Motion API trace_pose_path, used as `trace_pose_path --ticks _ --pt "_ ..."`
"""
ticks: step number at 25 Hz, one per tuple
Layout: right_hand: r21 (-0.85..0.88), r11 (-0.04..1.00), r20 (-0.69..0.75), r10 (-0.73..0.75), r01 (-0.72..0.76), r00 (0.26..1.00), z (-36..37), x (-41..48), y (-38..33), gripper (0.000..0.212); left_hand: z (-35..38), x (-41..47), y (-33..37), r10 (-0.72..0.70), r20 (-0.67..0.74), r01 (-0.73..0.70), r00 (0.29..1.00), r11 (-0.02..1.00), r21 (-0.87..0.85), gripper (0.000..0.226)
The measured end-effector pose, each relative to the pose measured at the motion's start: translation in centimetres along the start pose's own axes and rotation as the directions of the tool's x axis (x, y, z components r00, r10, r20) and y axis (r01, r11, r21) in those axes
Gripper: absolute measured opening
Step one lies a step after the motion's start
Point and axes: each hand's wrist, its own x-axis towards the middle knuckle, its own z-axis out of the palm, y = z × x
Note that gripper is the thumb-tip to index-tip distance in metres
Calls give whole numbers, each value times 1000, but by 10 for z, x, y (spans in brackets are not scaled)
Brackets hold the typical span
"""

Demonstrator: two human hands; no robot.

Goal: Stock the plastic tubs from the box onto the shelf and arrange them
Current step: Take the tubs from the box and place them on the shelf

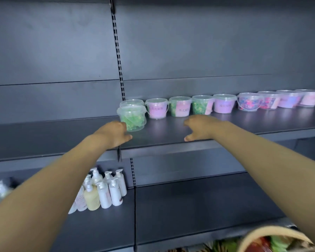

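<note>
Item 1. Clear plastic tub of green contents with a clear lid (132,118): stands alone in a front position at the left end of the shelf, just ahead of a second green-filled clear tub (131,102). Judged the start of a second row, set forward so the back row stays filled.

Item 2. Back row of lidded clear tubs (224,104): runs from the slotted black upright (119,57) toward 3 o'clock, close together, pink and green fills first, mixed-colour and pink ones further right. Printed pink labels face outward, presumably for display.

Item 3. Left hand (115,133): at 7 o'clock of the front tub, fingers loosely curled beside its base, holding nothing; whether it touches the tub cannot be told.

Item 4. Right hand (200,128): well apart at 3 o'clock of that tub, spread and empty, low over the bare front strip.

Item 5. Dark grey metal shelf (244,124): smooth, slightly glossy, reflecting the tubs; matching back panels above.

Item 6. Lower shelf: white and pale yellow pump bottles (102,190) at 7 o'clock.

Item 7. Cardboard box (273,239): at 5 o'clock, open, coloured stock inside, blurred.
</note>
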Motion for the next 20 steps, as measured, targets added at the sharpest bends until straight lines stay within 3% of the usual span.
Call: trace_pose_path --ticks 7,13,20 --pt "-95 995 -142 -17 3 990 -5 -176 56 54 -30 -132 124 -32 -133 43 991 996 80 38" --pt "-46 997 -93 55 -59 994 15 -299 110 61 -20 -209 224 54 -164 -52 985 999 17 40" --pt "91 987 -10 137 -136 990 91 -355 184 63 59 -224 318 141 -66 -144 988 989 -40 43"
